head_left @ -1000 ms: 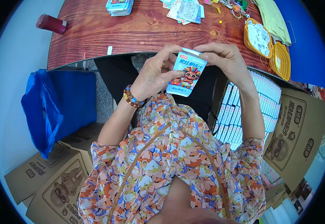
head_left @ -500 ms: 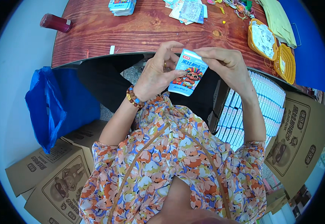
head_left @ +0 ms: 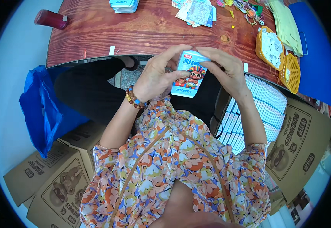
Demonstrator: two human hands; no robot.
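Clamped in the left hand [head_left: 154, 77]: a flat, light-blue, rectangular, cartoon-printed packet [head_left: 191, 81], its upper right corner pinched by the right hand [head_left: 228, 70].

Rocking a loose floral blouse [head_left: 196, 167], covered in busy petals of orange, peach, white, yellow-green and purple-blue. Cut with a pointy neckline [head_left: 177, 178] and floaty sleeves [head_left: 105, 154] ending around the elbows. Trimmed down the front with two thin brown strips [head_left: 145, 150] slanting toward the waist. Paired with black trousers [head_left: 81, 95] and dark footwear [head_left: 135, 64], plus brown, blue and gold beads [head_left: 135, 100] by the left hand [head_left: 156, 78].
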